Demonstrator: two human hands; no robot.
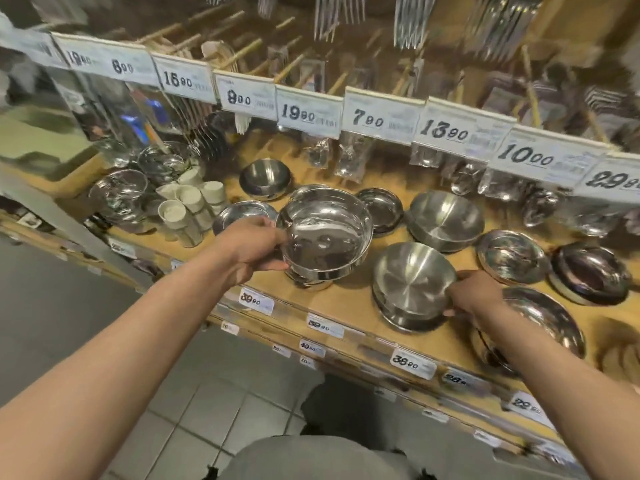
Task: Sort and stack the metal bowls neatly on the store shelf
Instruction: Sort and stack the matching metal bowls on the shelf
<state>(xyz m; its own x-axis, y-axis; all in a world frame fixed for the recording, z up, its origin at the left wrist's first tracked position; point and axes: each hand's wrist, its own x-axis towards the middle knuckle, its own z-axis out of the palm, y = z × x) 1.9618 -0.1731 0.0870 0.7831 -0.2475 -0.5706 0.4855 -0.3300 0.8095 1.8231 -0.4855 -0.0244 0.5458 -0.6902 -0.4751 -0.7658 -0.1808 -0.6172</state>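
Hands [254,245] grip bowls [325,233]; the upper shelf's goods blur.

Hanging cutlery [412,19] blurred, cut off by the top edge.

White paper cups [188,206] lie clustered on their sides at the 9 o'clock part of the shelf. Price tags [382,116] hang in a row along the upper rail, from 10 o'clock across to 3 o'clock. Bagged utensils [349,155] hang behind them at 12 o'clock. Smaller price labels [412,364] line the front edge at 5 o'clock. Grey floor tiles [194,403] show at 7 o'clock. Forks [337,13] hang at the top, blurred.
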